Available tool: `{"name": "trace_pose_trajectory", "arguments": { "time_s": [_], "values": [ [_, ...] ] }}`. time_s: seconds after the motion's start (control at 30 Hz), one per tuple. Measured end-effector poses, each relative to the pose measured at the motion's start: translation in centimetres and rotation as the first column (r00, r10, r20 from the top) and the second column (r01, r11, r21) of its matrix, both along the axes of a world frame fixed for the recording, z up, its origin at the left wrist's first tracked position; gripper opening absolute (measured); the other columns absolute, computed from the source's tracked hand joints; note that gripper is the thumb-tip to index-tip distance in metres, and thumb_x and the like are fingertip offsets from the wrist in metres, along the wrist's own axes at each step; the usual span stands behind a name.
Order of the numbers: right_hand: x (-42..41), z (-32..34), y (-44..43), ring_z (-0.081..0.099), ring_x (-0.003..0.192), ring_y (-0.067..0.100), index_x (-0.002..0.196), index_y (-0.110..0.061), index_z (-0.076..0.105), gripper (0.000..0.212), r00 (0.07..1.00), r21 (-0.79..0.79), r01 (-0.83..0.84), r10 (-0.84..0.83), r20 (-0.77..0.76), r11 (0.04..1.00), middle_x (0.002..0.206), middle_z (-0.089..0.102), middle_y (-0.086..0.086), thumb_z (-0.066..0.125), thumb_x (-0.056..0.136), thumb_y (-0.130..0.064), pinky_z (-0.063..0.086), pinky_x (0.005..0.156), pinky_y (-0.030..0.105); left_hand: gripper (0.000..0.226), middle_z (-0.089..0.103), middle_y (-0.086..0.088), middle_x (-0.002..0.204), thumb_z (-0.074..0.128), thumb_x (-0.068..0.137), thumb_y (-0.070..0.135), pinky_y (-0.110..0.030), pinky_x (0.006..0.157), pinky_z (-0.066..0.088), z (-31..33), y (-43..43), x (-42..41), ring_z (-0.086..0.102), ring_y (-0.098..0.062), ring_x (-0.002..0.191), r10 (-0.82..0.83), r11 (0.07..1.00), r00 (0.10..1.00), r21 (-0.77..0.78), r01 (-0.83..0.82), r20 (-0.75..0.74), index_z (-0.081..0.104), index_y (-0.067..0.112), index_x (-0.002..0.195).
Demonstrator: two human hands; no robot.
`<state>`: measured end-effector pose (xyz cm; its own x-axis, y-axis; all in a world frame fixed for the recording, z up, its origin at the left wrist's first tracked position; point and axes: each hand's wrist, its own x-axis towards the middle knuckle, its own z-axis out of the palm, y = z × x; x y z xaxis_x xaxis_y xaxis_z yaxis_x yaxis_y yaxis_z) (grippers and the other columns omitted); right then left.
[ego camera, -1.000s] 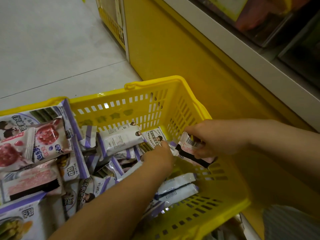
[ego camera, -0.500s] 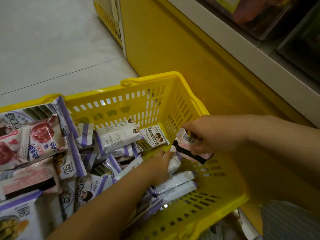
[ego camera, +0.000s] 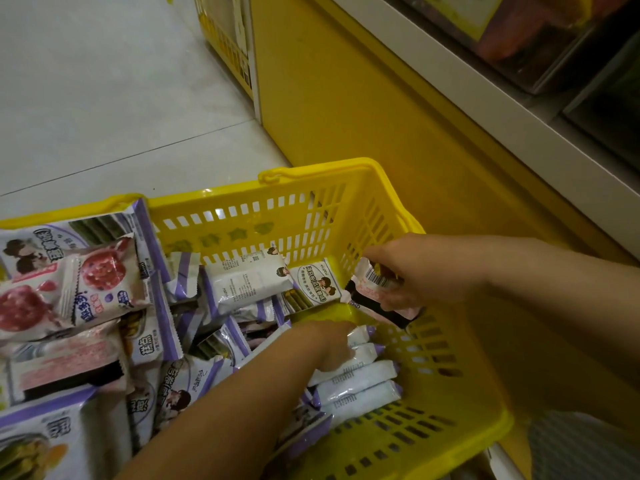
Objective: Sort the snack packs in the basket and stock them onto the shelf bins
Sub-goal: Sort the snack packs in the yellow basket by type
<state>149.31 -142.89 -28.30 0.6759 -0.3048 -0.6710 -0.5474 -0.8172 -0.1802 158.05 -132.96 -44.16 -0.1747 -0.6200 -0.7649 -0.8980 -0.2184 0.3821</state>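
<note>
Under the left hand [ego camera: 330,344] the fingertips sink out of sight among a row of white packs [ego camera: 360,382] with purple ends, so I cannot tell whether that hand grips one or only touches them. Its forearm also covers the packs nearer to me. Just beyond it and to its right, the right hand [ego camera: 419,275] is curled round a pink-and-black pack [ego camera: 375,297], barcode end up, held over the inner right corner of the yellow basket [ego camera: 478,393]. The fingers hide most of that wrapper. Left of both hands a heap of snack packs [ego camera: 242,289] fills the basket, purple-edged white ones mixed with larger red-fruit packs [ego camera: 97,282], and the frame's edge cuts off the leftmost. Beyond the right hand stands the yellow shelf base [ego camera: 346,98] under a white ledge [ego camera: 485,109]. The shelf bins [ego camera: 540,39] above it are dark and cropped, possibly holding reddish packets. Past the left hand lie pale tiled floor [ego camera: 104,98] and part of a yellow rack [ego camera: 225,39]. Below the right forearm shows striped cloth [ego camera: 581,448].
</note>
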Motion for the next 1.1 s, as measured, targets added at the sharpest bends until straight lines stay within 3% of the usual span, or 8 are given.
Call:
{"name": "trace_pose_trajectory", "arguments": {
  "time_s": [0.2,0.3,0.4,0.57,0.67,0.77,0.9,1.1],
  "values": [
    [0.8,-1.2,-0.2,0.038,0.059,0.005,0.097,-0.023,0.039,0.023,0.968,-0.108,0.108,-0.080,0.238,0.988,0.072,0.043,-0.009,0.058,0.092,-0.035,0.026,0.045,0.019,0.058,0.033,-0.005,0.154,0.046,0.098,0.024,-0.032,0.107,0.036,3.9,0.5,2.8,0.041,-0.024,0.133,0.320,0.917,0.924,-0.180,-0.357,-0.208,0.024,0.020,0.151],
    [1.6,-1.6,-0.3,0.053,0.074,0.012,0.102,-0.019,0.050,0.020,0.839,0.037,0.311,-0.292,0.460,0.950,0.089,0.059,-0.003,0.063,0.089,-0.028,0.038,0.055,0.024,0.056,0.056,0.006,0.135,0.049,0.095,0.009,-0.033,0.093,0.049,7.2,0.9,6.8,0.060,-0.010,0.107,0.590,0.666,0.545,-0.023,-0.746,-0.596,0.034,0.027,0.145],
    [3.5,-2.4,0.5,0.063,0.093,0.013,0.121,-0.013,0.055,0.037,0.649,0.359,0.421,-0.553,0.523,0.833,0.107,0.066,0.003,0.067,0.087,-0.011,0.051,0.074,0.021,0.049,0.069,0.004,0.117,0.055,0.092,0.005,-0.041,0.094,0.051,8.9,1.7,7.9,0.065,-0.016,0.108,0.576,0.479,0.111,0.224,-0.849,-0.810,0.046,0.028,0.134],
    [5.8,-4.9,1.5,0.064,0.105,0.014,0.127,-0.017,0.054,0.037,0.521,0.792,0.386,-0.820,0.235,0.472,0.118,0.066,0.001,0.060,0.092,-0.021,0.055,0.088,0.029,0.027,0.066,0.010,0.113,0.053,0.096,0.016,-0.026,0.082,0.054,9.4,2.9,8.5,0.065,-0.004,0.099,0.553,0.110,0.177,-0.139,-0.984,-0.814,0.053,0.040,0.109],
    [5.6,-8.1,0.6,0.056,0.113,0.021,0.133,-0.018,0.050,0.042,0.740,0.478,0.490,-0.638,0.214,0.729,0.129,0.056,0.005,0.058,0.092,-0.022,0.047,0.090,0.032,0.026,0.064,0.012,0.111,0.053,0.097,0.014,-0.012,0.065,0.052,10.0,4.0,9.8,0.066,0.006,0.084,0.510,-0.011,0.128,-0.155,-0.988,-0.851,0.051,0.032,0.115],
    [5.9,-12.7,0.7,0.040,0.132,0.026,0.147,-0.016,0.028,0.068,0.980,-0.003,0.182,-0.181,0.084,0.983,0.149,0.036,0.008,0.062,0.088,-0.021,0.036,0.105,0.033,0.029,0.065,0.010,0.113,0.053,0.097,0.011,-0.007,0.063,0.048,10.6,4.3,10.5,0.066,0.008,0.084,0.486,0.014,0.154,-0.168,-0.986,-0.860,0.051,0.024,0.123],
    [7.5,-17.3,0.7,0.027,0.138,0.029,0.150,-0.015,0.016,0.075,0.996,-0.187,-0.018,0.033,0.079,0.982,0.153,0.028,0.009,0.057,0.091,-0.033,0.029,0.111,0.037,0.033,0.063,0.013,0.112,0.053,0.097,0.011,-0.006,0.063,0.047,10.5,4.2,10.9,0.065,0.011,0.083,0.481,0.035,0.183,-0.190,-0.981,-0.857,0.049,0.021,0.129],
    [7.2,-17.4,-0.3,0.054,0.106,0.027,0.129,-0.023,0.032,0.076,0.992,-0.185,-0.093,0.107,0.071,0.978,0.123,0.054,0.006,0.068,0.068,-0.049,0.047,0.080,0.034,0.034,0.065,0.011,0.113,0.053,0.097,0.015,-0.010,0.066,0.051,10.5,4.6,12.1,0.068,0.005,0.083,0.493,0.037,0.201,-0.210,-0.977,-0.847,0.049,0.024,0.130]
  ]
}}
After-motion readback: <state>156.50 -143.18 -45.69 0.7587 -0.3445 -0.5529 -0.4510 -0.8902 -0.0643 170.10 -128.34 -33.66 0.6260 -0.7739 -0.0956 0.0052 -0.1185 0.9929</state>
